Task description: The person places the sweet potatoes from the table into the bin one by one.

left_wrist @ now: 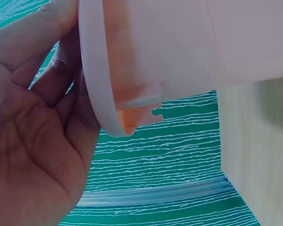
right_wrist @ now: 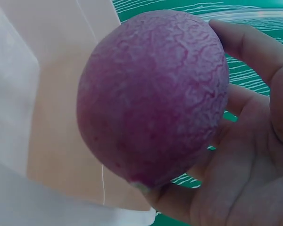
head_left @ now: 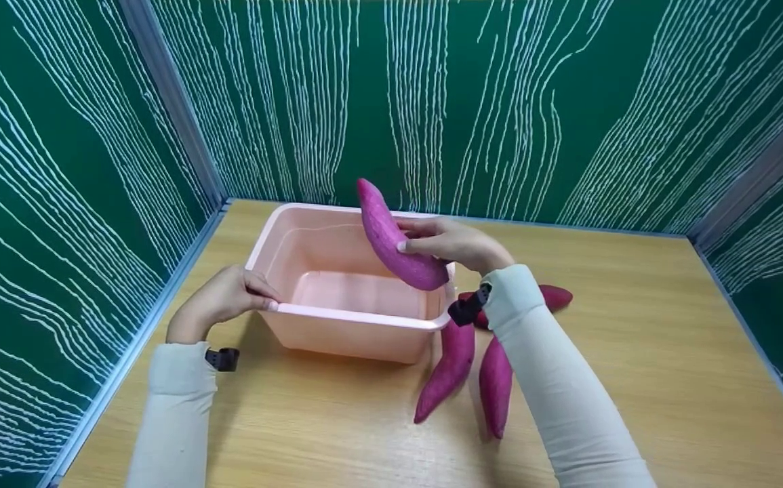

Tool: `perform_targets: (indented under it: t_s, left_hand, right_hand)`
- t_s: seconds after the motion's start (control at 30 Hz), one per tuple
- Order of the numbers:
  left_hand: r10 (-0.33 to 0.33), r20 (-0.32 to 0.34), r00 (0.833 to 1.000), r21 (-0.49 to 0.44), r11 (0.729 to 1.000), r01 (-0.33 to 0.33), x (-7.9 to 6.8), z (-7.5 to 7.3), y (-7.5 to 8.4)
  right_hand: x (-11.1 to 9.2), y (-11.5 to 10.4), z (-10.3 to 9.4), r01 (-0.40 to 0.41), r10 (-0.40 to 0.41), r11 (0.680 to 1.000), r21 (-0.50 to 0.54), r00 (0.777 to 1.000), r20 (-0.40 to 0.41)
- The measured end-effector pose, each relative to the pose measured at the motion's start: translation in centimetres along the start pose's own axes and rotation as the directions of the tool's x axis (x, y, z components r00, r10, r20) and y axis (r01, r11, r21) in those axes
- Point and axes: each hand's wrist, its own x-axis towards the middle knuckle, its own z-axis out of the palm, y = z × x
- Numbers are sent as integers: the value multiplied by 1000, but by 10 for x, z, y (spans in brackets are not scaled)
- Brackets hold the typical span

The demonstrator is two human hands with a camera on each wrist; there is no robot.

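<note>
My right hand [head_left: 455, 242] grips a purple sweet potato [head_left: 391, 237] above the right side of a pink plastic basin [head_left: 357, 329]. The sweet potato [right_wrist: 153, 99] fills the middle of the right wrist view, its wrinkled end toward the camera, with thumb and fingers around its far side. At the basin's near left corner my left hand [head_left: 232, 298] pinches the rim. The left wrist view shows the thumb and fingers at the basin's rim [left_wrist: 94, 70]. Inside the basin only the bare pink floor and walls show.
Right of the basin, two sweet potatoes lie on the wooden table [head_left: 635, 352]: one curved sweet potato [head_left: 449, 373] and one straighter sweet potato [head_left: 496, 390]. Another sweet potato [head_left: 556, 297] is partly hidden behind the right sleeve. Green panels with white lines [head_left: 364, 102] enclose the table.
</note>
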Motion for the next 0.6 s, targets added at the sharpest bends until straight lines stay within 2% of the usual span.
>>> perform_targets:
  t_s: [0.23,0.47,0.6]
  left_hand:
    - [-26,7,1000,-17,1000,26,0,0,1]
    - [71,0,997,34,997,-71,0,1,-1]
    - [48,-2,999,22,999,-48,1,1,-1]
  right_hand:
    - [6,0,4,-29,29,999,-40,1000,-4]
    - [11,1,10,-23,23,998,-54,1000,-7]
    - [13,2,12,-43,43,996,-78,999,-9]
